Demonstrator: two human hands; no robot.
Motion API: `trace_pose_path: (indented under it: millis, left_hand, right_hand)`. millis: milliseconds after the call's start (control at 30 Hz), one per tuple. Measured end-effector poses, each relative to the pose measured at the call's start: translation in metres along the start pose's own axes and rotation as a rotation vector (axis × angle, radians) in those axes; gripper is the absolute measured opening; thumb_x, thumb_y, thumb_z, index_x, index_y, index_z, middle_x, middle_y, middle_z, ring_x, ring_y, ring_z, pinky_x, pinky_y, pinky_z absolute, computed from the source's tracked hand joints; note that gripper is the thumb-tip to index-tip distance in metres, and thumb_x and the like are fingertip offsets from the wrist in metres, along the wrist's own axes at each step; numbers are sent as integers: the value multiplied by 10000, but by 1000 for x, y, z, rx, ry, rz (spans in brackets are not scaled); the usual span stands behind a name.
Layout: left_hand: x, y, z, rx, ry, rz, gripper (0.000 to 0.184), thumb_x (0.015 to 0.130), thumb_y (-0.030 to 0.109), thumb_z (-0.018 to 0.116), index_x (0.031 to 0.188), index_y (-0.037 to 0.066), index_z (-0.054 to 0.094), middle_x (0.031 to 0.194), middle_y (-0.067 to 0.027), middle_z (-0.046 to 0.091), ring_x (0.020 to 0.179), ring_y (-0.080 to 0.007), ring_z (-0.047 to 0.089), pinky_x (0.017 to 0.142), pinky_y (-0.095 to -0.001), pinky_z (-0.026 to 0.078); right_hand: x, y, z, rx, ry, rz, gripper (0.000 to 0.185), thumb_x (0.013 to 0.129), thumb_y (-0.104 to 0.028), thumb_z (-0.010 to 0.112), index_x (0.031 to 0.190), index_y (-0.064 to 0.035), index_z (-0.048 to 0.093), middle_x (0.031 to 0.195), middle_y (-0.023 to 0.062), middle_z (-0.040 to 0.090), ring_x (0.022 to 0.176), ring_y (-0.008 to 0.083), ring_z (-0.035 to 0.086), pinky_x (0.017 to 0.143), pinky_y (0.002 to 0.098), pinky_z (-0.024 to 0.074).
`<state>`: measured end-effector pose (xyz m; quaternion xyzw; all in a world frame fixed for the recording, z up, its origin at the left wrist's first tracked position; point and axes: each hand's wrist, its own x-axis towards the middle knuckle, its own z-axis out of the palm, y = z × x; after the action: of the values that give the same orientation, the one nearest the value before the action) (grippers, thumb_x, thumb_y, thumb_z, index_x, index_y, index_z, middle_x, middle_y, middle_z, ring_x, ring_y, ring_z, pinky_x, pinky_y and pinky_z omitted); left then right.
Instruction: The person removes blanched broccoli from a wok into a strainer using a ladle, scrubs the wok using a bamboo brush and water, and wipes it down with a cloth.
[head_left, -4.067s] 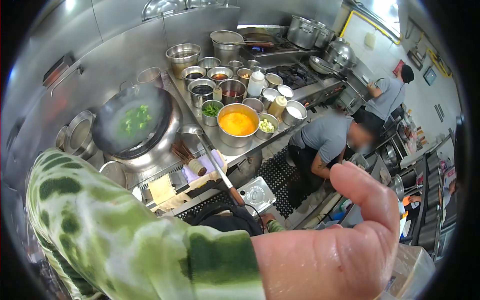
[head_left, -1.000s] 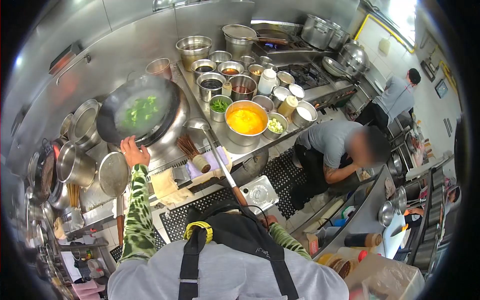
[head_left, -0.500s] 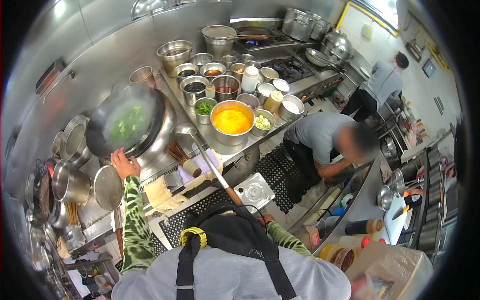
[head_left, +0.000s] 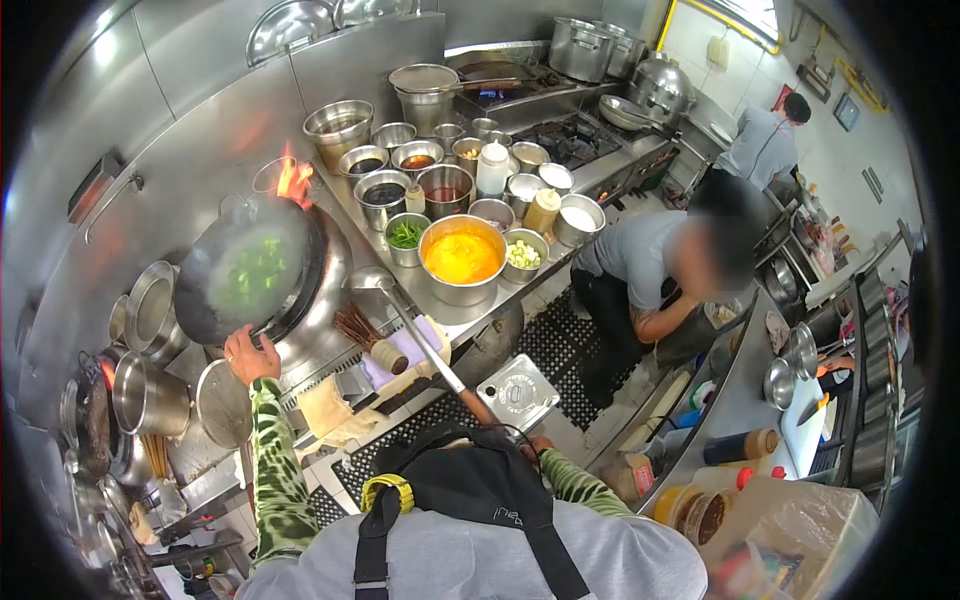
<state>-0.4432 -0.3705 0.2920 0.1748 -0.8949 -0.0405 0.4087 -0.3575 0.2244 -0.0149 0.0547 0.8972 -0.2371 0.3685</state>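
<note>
My left hand (head_left: 252,357) is closed on the near rim of a black wok (head_left: 210,315), thumb and fingers apart at the edge. Bright green vegetables (head_left: 250,275) lie in the wok under steam, and orange flames (head_left: 295,182) rise behind its far edge. Low in the middle, my right hand (head_left: 537,447) is near the wooden end of a long steel ladle (head_left: 430,350); its fingers are mostly hidden. The ladle's bowl rests on the counter, close to a bamboo brush (head_left: 372,340).
Right of the wok stand several steel pots of sauces, an orange-filled pot (head_left: 463,260) and squeeze bottles (head_left: 493,168). A strainer (head_left: 222,405) lies left of my arm. A co-worker (head_left: 640,260) bends at the right; another person (head_left: 760,145) stands behind.
Flames have come up behind the wok. My left arm, large across the view earlier, has drawn back to the wok's near rim. The nearer co-worker stays bent over.
</note>
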Motion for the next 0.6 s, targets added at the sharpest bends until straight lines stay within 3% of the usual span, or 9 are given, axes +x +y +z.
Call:
trace_pose_path:
  millis: [133,167,233,333,400,433,500,600]
  left_hand:
    - [3,-10,0,-42,-42,24,310,765,169,623,1035,19,594,1036,-185,579,1033,-397,494,946,-477,362]
    - [4,-12,1,-49,-41,43,300,769,175,619,1024,19,597,1023,-188,582,1016,-397,498,935,-475,366]
    - [3,-9,2,-26,-4,60,307,765,162,618,1033,16,588,1035,-193,574,1014,-395,493,927,-477,367]
    - [0,1,-6,-47,32,95,391,756,125,611,1124,8,552,1129,-203,527,1102,-408,452,980,-496,343]
    - [-3,3,-5,-52,53,109,444,751,111,610,1175,7,533,1179,-201,501,1153,-418,424,1015,-507,323]
    - [-3,4,-10,-81,21,102,490,735,79,609,1210,0,514,1197,-209,487,1177,-421,400,1022,-511,305]
    - [-5,-2,-12,-112,-20,110,514,744,92,606,1241,9,507,1224,-208,478,1201,-428,389,1036,-520,301]
    - [-4,-11,-12,-149,-59,139,546,747,96,603,1275,12,493,1248,-212,467,1215,-433,381,1041,-528,299]
  right_hand:
    - [-15,-15,10,51,16,31,313,849,-345,585,942,-77,717,951,172,693,908,332,667,798,446,525]
    - [-5,-14,17,33,18,31,312,851,-289,610,1015,-42,705,803,142,690,637,225,650,634,361,510]
    - [5,-16,27,17,-21,111,319,841,-327,595,991,-73,716,932,141,696,834,261,670,740,403,524]
    - [13,-18,35,56,-18,141,333,817,-345,605,983,-79,719,922,130,711,840,259,696,767,409,536]
    - [-13,-49,10,117,-70,246,324,816,-327,605,973,-67,717,863,129,716,760,237,706,729,399,544]
    - [3,-30,18,242,-73,232,282,809,-265,615,945,-37,710,802,133,710,658,223,700,669,375,547]
    - [10,-18,10,295,70,271,288,785,-278,620,902,-30,708,806,164,700,699,266,694,685,395,551]
    - [36,-25,-45,315,491,235,303,750,-298,627,838,-20,706,813,209,684,760,332,687,709,425,558]
